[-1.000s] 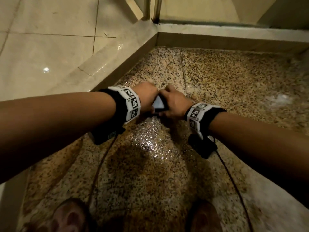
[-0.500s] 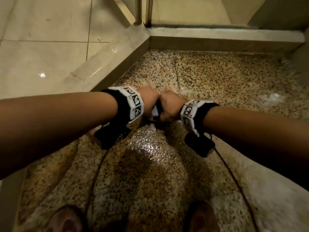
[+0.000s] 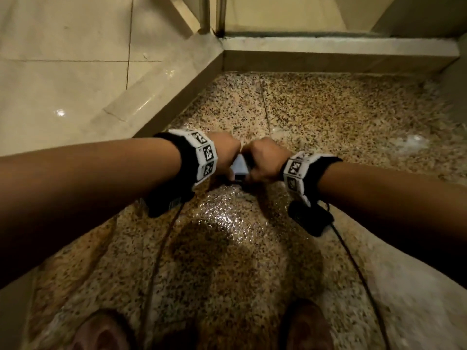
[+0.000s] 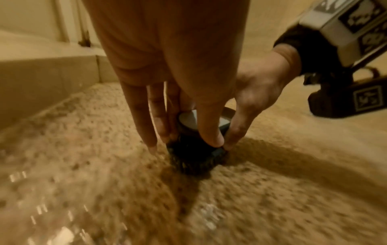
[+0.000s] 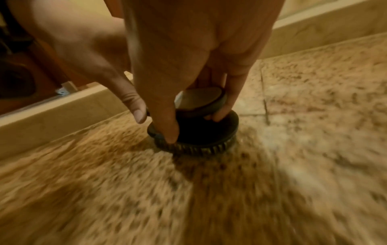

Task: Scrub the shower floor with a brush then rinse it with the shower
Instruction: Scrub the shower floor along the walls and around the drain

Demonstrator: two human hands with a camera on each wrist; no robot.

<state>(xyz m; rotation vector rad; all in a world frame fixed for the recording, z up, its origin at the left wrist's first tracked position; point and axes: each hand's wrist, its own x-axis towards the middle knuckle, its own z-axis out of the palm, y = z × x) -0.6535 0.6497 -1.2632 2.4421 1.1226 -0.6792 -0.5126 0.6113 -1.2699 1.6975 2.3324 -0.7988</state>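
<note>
A round black scrub brush (image 3: 240, 170) with a grey-topped knob stands bristles-down on the wet speckled shower floor (image 3: 328, 117). Both hands hold it from above. My left hand (image 3: 225, 160) pinches the brush (image 4: 194, 154) between thumb and fingers, which reach down its sides (image 4: 184, 140). My right hand (image 3: 262, 160) grips the knob and black base (image 5: 201, 132), thumb on the near rim and fingers curled behind the knob (image 5: 194, 127). The bristles (image 5: 194, 149) press on the stone. Both wrist views are motion-blurred.
A pale stone curb (image 3: 161, 97) borders the floor at left and back, with a glass door frame (image 3: 212, 13) at the corner. A shiny wet patch (image 3: 227, 215) lies just below the hands, and white foam (image 3: 409, 142) at right. My feet (image 3: 101, 329) (image 3: 305, 324) stand at the bottom.
Both hands have slid the brush a little toward me and to the right over the floor, keeping the same hold.
</note>
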